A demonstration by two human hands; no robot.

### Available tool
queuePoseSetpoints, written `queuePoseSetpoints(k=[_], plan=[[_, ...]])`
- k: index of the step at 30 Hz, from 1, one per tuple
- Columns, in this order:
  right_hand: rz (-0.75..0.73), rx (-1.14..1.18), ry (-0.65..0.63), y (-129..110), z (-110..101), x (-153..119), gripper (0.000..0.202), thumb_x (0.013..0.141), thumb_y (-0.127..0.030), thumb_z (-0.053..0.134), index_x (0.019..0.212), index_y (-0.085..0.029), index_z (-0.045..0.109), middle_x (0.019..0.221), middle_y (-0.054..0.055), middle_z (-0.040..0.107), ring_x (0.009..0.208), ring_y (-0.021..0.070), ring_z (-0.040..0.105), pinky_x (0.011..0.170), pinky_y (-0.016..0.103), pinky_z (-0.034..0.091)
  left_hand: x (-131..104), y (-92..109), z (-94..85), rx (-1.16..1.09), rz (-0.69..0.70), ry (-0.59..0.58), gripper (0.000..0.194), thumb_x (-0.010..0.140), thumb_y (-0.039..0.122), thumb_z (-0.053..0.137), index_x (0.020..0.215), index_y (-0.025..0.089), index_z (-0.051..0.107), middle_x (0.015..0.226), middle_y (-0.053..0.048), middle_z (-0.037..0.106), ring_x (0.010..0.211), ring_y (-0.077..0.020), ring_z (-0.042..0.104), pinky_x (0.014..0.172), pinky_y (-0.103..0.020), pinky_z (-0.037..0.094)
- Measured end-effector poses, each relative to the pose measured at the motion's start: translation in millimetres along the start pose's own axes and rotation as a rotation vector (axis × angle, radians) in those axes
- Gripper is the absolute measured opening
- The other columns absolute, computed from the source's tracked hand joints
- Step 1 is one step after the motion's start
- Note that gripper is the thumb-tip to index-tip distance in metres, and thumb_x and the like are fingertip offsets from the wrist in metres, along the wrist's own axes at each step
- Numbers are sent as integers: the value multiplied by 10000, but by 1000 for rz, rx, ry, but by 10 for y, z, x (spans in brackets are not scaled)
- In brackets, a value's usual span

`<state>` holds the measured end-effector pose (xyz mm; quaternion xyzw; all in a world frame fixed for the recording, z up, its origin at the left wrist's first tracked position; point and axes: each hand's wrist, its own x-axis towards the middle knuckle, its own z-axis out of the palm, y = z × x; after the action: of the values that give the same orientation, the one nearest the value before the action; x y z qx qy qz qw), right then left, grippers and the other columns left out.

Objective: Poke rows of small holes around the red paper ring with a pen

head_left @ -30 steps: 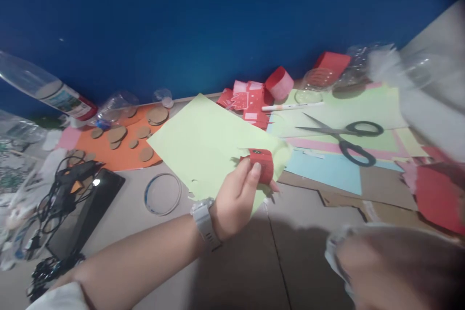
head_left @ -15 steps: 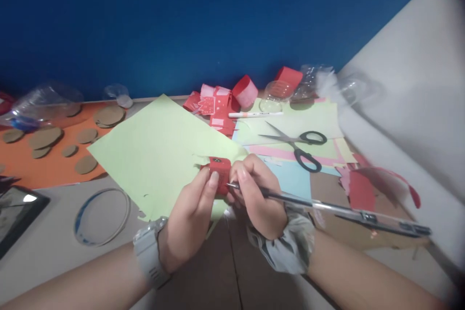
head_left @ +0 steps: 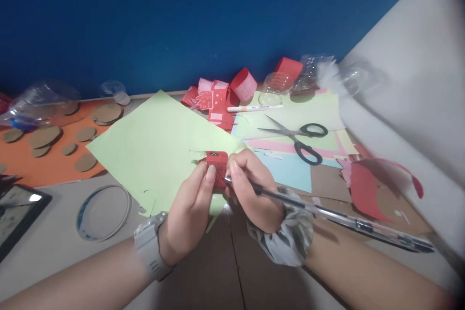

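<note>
Left hand (head_left: 189, 218): pinching red paper piece (head_left: 221, 167), in front of green sheet (head_left: 156, 145). Right hand (head_left: 257, 193): grasping pen (head_left: 327, 212), tip at the piece's right side. Risk, judged: slack pinch, paper slips, stroke skews; heavy pressure, paper dents. Farther right: scissors (head_left: 290, 132), opened.

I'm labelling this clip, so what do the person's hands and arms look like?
The left hand is ungloved, with a pale grey wristwatch above it. The right hand, also ungloved, has a gathered grey fabric band at its wrist. Both forearms are bare in view.
</note>
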<state>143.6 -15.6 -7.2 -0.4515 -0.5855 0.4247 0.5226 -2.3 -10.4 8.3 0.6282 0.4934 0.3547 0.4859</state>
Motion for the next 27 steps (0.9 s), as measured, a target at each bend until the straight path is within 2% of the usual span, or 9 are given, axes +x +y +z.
queuePoseSetpoints(k=[9, 15, 22, 24, 27], plan=[[-22, -2, 35, -30, 20, 1, 229, 1023, -284, 487, 803, -250, 436, 616, -67, 388, 513, 116, 380, 498, 274, 319, 9, 6, 5, 15, -1, 9, 278, 1071, 297, 375, 922, 248, 604, 862, 23, 690, 817, -156, 648, 800, -243, 536], [-59, -99, 49, -38, 12, -3, 192, 1000, -215, 519, 824, -260, 457, 618, -56, 418, 529, 139, 396, 506, 291, 343, -2, 22, 0, 22, -17, 12, 271, 1059, 283, 386, 837, 246, 537, 783, 20, 608, 787, -165, 630, 813, -258, 550], [30, 34, 37, 20, 4, -15, 254, 1056, -384, 457, 836, -259, 437, 645, -53, 394, 529, 136, 397, 509, 304, 319, -18, 14, -6, -11, -16, -22, 305, 1081, 325, 361, 980, 243, 637, 959, -26, 712, 922, -190, 664, 901, -292, 552], [28, 70, 26, 37, -3, -17, 257, 1060, -386, 456, 841, -253, 435, 664, -55, 398, 533, 126, 402, 510, 298, 314, -19, 11, -8, -35, -5, -39, 313, 1085, 320, 348, 1013, 244, 643, 1004, -31, 720, 964, -191, 666, 921, -291, 544], [24, 86, 0, 42, -10, -13, 239, 1061, -351, 463, 847, -249, 438, 677, -60, 399, 534, 113, 384, 517, 287, 309, -19, 9, -5, -33, -7, -31, 298, 1082, 306, 356, 979, 244, 629, 967, -22, 718, 921, -181, 671, 905, -285, 542]])
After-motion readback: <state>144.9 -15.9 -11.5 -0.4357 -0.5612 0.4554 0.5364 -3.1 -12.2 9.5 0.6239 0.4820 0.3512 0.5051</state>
